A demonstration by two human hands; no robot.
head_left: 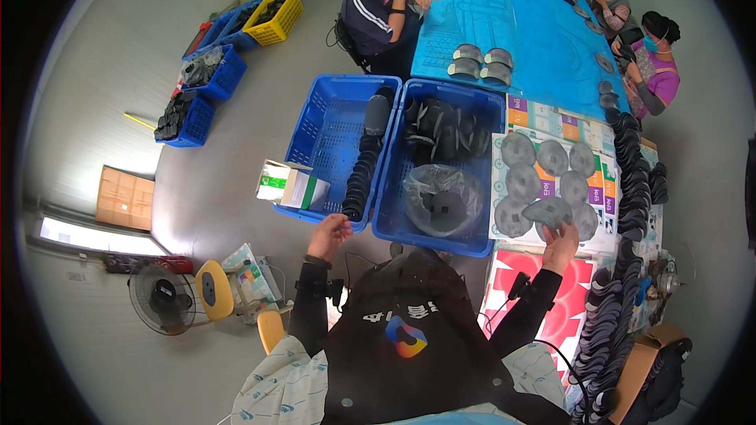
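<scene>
My right hand (557,241) is closed on the edge of a grey molded pad (545,211), lifted a little over the sheet-covered table. Around it lie several similar rounded grey pads (523,182) in rough rows on a printed sheet. My left hand (329,238) is at the near edge of the left blue crate (324,106), its fingers loosely bent and apart; I see nothing in them. Just beyond it, a row of nested dark pads (360,181) runs along that crate's right side. The right blue crate (433,244) holds dark pads and a clear plastic bag (421,181).
An open white-and-green carton (293,187) sits on the left crate's near corner. Long stacks of dark pads (602,307) line the table's right edge. A blue-covered table (543,39) extends ahead, with three people seated around it. A fan (163,297) stands at left.
</scene>
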